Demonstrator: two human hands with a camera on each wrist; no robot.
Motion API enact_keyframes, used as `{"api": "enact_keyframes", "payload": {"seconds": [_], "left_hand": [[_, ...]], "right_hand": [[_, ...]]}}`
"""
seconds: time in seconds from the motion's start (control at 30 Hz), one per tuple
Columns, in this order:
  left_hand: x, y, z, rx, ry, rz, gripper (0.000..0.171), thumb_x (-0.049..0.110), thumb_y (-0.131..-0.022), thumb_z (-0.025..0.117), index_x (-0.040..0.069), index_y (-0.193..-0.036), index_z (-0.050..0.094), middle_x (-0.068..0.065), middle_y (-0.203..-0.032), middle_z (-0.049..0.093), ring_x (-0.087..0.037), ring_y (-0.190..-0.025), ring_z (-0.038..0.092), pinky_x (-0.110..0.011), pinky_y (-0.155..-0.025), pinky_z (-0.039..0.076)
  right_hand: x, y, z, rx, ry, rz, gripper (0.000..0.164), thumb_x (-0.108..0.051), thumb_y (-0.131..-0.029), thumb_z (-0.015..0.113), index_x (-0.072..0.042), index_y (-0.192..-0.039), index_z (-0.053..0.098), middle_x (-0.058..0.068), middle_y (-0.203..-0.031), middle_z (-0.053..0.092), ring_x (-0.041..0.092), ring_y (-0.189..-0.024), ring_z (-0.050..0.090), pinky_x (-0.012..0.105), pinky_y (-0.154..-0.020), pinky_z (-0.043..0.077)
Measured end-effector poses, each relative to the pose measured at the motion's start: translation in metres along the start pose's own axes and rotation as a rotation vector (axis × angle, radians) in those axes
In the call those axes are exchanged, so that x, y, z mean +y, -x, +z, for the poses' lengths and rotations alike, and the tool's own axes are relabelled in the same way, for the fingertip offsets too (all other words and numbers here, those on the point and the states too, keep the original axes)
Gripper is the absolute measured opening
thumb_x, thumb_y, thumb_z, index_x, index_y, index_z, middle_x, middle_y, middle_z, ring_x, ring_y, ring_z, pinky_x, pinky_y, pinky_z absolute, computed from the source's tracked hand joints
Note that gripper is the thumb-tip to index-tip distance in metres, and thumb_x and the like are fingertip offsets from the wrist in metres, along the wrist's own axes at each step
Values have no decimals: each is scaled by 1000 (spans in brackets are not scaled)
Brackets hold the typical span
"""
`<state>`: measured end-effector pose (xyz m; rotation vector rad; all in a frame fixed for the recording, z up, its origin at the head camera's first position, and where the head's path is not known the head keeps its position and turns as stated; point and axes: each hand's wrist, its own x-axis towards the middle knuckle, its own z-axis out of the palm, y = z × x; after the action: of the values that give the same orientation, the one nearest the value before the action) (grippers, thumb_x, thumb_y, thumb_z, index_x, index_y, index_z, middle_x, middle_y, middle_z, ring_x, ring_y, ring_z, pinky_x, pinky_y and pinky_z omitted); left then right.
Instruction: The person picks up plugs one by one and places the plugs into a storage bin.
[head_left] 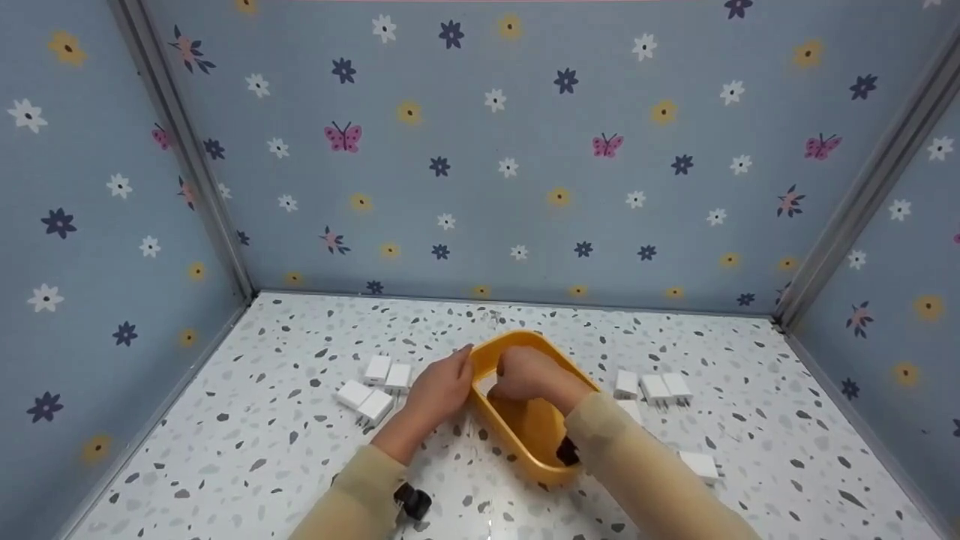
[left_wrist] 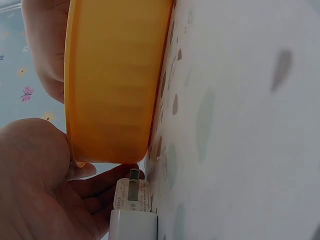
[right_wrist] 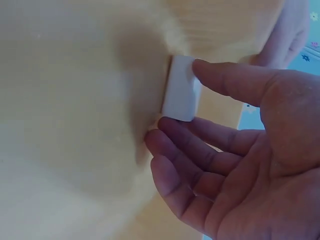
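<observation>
A yellow plastic bin [head_left: 551, 477] sits at an angle on the speckled tabletop. My left hand [head_left: 437, 386] holds its far left side, the palm against the rim and the fingers reaching round the outer wall [left_wrist: 115, 85]. Inside the bin, my right hand [head_left: 529, 373] pinches a white plug-in charger [right_wrist: 181, 89] between thumb and fingertips. The charger stands upright, close to the bin's floor and end wall. Just below the left fingers in the left wrist view is another white charger [left_wrist: 132, 222], its prong end toward the bin.
Several white chargers [head_left: 375, 407] lie in a group left of the bin. More white chargers [head_left: 656, 390] are scattered to its right, one [head_left: 699, 466] beside the right sleeve. Flower-patterned panels [head_left: 480, 172] wall the table at the back and both sides.
</observation>
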<state>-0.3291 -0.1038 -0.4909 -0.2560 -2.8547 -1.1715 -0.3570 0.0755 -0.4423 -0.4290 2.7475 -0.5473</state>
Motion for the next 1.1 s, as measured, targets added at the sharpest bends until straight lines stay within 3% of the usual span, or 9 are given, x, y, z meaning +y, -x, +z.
{"api": "enact_keyframes", "payload": {"seconds": [0.27, 0.5, 0.8, 1.1], "left_hand": [[0, -1, -1, 4, -9, 11, 52, 29, -121, 42, 5, -166, 52, -15, -164, 58, -35, -151, 56, -54, -127, 42], [-1, 1, -1, 21, -33, 48, 51, 27, -120, 43, 2, -164, 54, -18, -159, 62, -40, -145, 61, -57, -123, 46], [1, 0, 0, 0, -42, 28, 53, 30, -121, 40, 5, -166, 51, -16, -162, 60, -37, -148, 59, -54, -125, 44], [1, 1, 1, 5, -42, 22, 53, 29, -120, 43, 6, -167, 50, -16, -163, 58, -38, -149, 57, -55, -126, 44]], "right_hand": [[-6, -5, 6, 36, 55, 56, 20, -29, -100, 83, -11, -95, 76, 1, -75, 64, 22, -73, 60, 35, -76, 52], [-2, -5, 7, 70, 100, -39, 31, -29, -98, 84, -12, -76, 70, -2, -63, 52, 18, -62, 51, 32, -63, 45], [-2, -4, 4, 30, 38, 7, 20, -29, -100, 84, -10, -100, 80, 2, -78, 68, 21, -76, 62, 36, -78, 53], [-2, -1, 3, 20, 12, 40, 20, -28, -99, 85, -9, -106, 81, 2, -83, 71, 23, -81, 65, 38, -85, 55]]}}
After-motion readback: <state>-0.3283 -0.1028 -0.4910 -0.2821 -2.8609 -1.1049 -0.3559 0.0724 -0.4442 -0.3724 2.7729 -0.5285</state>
